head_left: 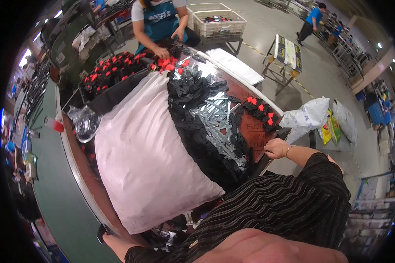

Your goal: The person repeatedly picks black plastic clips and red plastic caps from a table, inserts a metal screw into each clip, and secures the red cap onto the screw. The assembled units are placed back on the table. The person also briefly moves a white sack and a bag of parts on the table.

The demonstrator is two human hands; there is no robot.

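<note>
At the near right corner of the work table, my right hand has its fingers closed on the table's dark edge. Low on the left, my left hand is at the table's metal rim, beside a small dark piece. Its fingers are mostly hidden. Between my hands a large white sack lies across the table. Thin metal strips and black plastic parts are heaped to its right. Black parts with red pieces form a row near the right edge.
Across the table a person in a blue apron handles red pieces. A bin of black and red parts stands at the far left. White sacks, a stool and a crate are on the floor around.
</note>
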